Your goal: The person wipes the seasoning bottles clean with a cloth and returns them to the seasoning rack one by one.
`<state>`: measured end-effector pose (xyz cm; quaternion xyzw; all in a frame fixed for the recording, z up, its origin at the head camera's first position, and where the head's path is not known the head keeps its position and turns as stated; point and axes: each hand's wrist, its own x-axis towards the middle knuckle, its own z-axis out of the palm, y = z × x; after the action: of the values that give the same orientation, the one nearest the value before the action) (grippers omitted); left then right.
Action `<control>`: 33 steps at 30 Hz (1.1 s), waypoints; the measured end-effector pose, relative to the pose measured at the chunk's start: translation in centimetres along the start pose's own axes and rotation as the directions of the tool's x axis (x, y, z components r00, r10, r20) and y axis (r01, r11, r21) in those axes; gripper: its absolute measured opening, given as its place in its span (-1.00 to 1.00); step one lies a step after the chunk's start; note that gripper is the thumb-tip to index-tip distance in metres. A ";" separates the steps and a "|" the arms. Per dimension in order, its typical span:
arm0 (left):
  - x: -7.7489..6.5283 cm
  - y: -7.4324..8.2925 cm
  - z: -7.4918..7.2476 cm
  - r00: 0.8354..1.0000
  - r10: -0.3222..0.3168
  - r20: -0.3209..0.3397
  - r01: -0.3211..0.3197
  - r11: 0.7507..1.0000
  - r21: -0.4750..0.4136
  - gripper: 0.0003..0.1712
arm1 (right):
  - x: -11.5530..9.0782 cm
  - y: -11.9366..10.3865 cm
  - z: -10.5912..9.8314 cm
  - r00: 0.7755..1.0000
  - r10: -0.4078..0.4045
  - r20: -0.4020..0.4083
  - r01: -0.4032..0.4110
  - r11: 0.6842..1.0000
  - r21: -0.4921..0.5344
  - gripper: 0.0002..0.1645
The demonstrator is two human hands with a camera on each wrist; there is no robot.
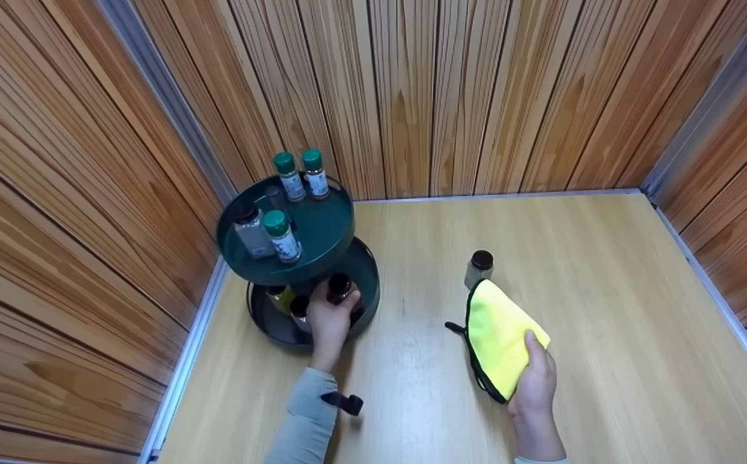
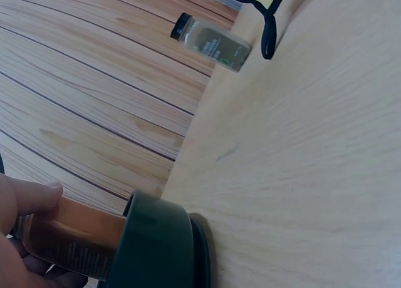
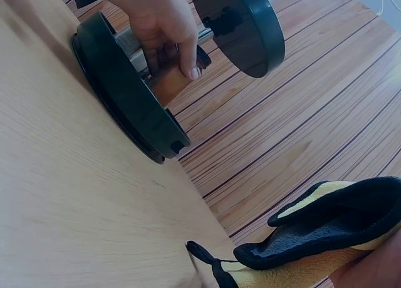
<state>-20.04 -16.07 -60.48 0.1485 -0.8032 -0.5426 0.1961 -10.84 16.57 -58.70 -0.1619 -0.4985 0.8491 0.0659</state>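
My left hand (image 1: 329, 317) grips a dark-capped spice jar (image 1: 339, 287) with orange-brown contents, low inside the bottom tier of a dark green two-tier rack (image 1: 373, 309). In the left wrist view the thumb lies along the side of this jar (image 2: 75, 235), its lower part hidden by the tier's rim. On the right, my right hand (image 1: 534, 383) holds a folded yellow cloth (image 1: 502, 335) with black edging and a loop, thumb on top. Just beyond the cloth stands another dark-capped spice jar (image 1: 478, 269), partly covered by it in the head view.
Beside the left hand, a yellow jar (image 1: 280, 298) and another dark-capped jar (image 1: 299, 309) stand in the bottom tier. The top tier (image 1: 321, 235) bears several green-capped bottles (image 1: 283, 238) and a larger dark-capped jar (image 1: 254, 232). Wooden walls (image 1: 405, 96) enclose the table (image 1: 412, 399).
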 end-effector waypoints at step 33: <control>0.8 -2.1 -1.4 0.997 0.074 0.009 -0.075 0.991 0.115 -0.45 | 0.2 -0.1 -0.3 0.999 -0.020 -0.028 0.021 0.999 0.024 -0.46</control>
<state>-20.03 -18.35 -61.79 0.1282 -0.8386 -0.4879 0.2057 -10.92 16.92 -58.80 -0.1676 -0.4887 0.8521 0.0835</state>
